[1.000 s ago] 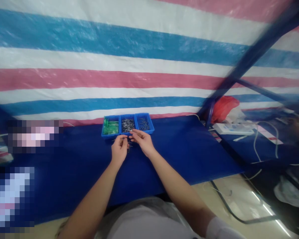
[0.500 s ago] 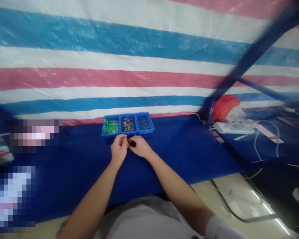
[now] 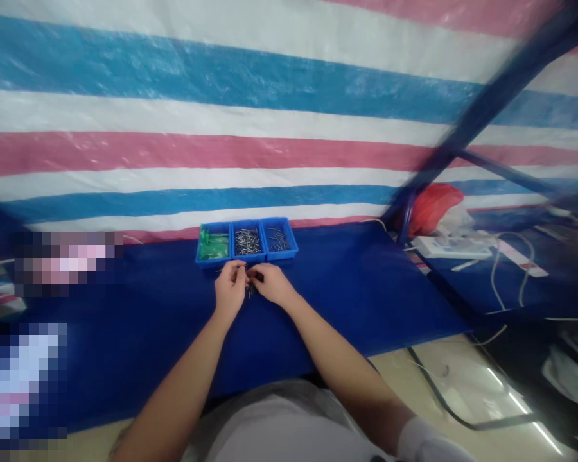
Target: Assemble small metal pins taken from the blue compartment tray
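Close together over the blue table (image 3: pixel 289 327), my left hand (image 3: pixel 230 287) and my right hand (image 3: pixel 271 282) meet at the fingertips. Both have their fingers pinched in; something small and dark lies between them, too small and covered to name. Thin dark pieces (image 3: pixel 251 290) show just below the fingertips. Right behind the hands stand three joined blue bins: the left bin (image 3: pixel 214 260) has green plastic packets (image 3: pixel 214 245), the middle bin (image 3: pixel 249 257) many small metal pins or screws (image 3: pixel 247 241), and the right bin (image 3: pixel 282 254) fewer thin metal pieces (image 3: pixel 278 240).
A striped plastic sheet (image 3: pixel 221 154) hangs behind the table. On the right, past a blue metal post (image 3: pixel 407 218), another table carries a red bag (image 3: pixel 433 206), a white box (image 3: pixel 453 247) and loose white cables (image 3: pixel 498 276). Blurred-out patches cover the left side.
My hands stay almost in place, with slight finger movement. Thin dark pieces now show more clearly below the fingertips.
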`<state>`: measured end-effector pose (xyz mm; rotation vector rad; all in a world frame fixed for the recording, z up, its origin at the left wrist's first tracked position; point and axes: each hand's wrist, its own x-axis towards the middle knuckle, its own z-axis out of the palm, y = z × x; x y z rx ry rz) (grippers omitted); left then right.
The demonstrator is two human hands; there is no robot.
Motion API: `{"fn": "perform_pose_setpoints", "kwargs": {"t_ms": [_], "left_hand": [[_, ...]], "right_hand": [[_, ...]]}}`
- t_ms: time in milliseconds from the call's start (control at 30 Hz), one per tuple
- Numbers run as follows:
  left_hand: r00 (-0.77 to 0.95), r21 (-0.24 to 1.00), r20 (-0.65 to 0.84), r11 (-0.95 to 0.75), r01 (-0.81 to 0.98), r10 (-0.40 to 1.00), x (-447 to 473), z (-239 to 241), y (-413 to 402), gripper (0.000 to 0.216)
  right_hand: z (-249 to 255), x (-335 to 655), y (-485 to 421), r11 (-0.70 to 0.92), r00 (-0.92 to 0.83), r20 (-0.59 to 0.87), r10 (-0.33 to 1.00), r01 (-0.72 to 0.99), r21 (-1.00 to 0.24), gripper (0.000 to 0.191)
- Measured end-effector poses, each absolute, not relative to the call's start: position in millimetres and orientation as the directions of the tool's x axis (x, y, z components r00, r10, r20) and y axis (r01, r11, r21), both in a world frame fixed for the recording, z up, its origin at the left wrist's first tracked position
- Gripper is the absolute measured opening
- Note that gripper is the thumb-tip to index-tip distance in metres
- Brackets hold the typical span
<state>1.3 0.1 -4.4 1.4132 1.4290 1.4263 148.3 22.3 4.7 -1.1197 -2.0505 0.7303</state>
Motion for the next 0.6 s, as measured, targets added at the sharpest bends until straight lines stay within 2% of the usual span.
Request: {"fn": "perform_pose_setpoints", "kwargs": {"t_ms": [267, 400, 600], "left_hand": [[-0.19, 0.95, 0.248, -0.199, 0.242, 0.95, -0.4, -7.4, 1.4, 0.021], [-0.198, 0.95, 0.249, -0.2, 0.239, 0.948, -1.1, -10.0, 2.3, 0.022], [-0.213, 0.952, 0.261, -0.214, 0.218, 0.942, -1.1, -13.5, 5.2, 0.025]], "right_hand": [[3.1, 146.1, 21.7, 0.518, -0.41, 0.339, 0.847, 0.487, -0.703, 0.027], [4.2, 144.8, 20.4, 0.442, -0.282, 0.353, 0.892, 0.392, -0.806, 0.027], [6.2, 141.4, 20.2, 0.282, -0.163, 0.261, 0.951, 0.126, -0.951, 0.023]]}}
